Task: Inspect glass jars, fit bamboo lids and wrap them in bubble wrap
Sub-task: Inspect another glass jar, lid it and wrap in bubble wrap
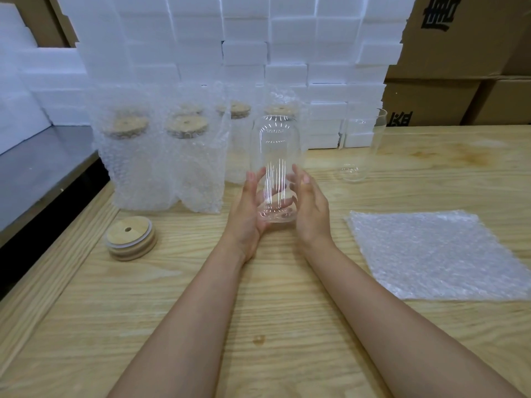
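Glass jar (274, 156) sits at frame centre, over the table (258, 311), without a lid. Left hand (250, 208) and right hand (311, 209) cup its lower part, fingers curved round the glass. Risk: smooth glass gripped only low down may tip or slip and strike the table. Lids (130, 238) lie at lower left, bubble wrap (436, 254) at right
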`<action>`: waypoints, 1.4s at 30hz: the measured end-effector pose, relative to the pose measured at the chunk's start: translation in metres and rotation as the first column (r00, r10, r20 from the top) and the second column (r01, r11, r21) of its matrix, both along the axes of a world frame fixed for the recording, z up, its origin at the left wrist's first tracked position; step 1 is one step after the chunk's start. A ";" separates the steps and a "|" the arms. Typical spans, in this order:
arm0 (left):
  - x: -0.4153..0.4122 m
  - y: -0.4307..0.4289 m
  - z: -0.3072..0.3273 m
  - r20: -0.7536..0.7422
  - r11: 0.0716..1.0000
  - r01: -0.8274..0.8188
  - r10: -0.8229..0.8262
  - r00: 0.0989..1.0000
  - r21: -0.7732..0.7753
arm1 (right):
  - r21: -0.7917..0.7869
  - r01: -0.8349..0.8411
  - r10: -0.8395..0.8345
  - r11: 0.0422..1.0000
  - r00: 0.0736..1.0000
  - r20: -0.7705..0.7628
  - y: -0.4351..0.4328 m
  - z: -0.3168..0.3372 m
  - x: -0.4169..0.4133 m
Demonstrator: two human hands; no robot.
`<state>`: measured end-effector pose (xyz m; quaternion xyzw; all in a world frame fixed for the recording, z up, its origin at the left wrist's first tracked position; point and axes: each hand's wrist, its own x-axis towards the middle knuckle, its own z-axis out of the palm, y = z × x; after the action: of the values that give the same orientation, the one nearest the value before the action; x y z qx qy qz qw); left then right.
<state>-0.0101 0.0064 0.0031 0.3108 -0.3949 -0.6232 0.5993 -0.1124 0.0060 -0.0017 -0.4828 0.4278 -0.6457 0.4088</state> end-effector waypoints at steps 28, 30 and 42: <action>0.001 -0.001 -0.001 0.058 1.000 -0.022 0.022 0.998 0.008 | 0.008 -0.043 0.040 0.999 0.978 0.206 0.007 0.004 0.010; 0.001 -0.001 -0.001 0.044 1.000 -0.017 0.016 0.999 0.014 | 0.037 -0.057 0.049 0.998 0.979 0.200 0.009 0.005 0.012; 0.002 0.003 0.004 0.096 0.983 -0.183 0.182 0.979 0.003 | -0.059 0.147 -0.150 0.987 0.987 -0.053 0.012 0.005 0.012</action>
<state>-0.0083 0.0099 0.0066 0.3785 -0.3894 -0.5523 0.6325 -0.1009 0.0180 0.0037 -0.4788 0.4562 -0.6718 0.3336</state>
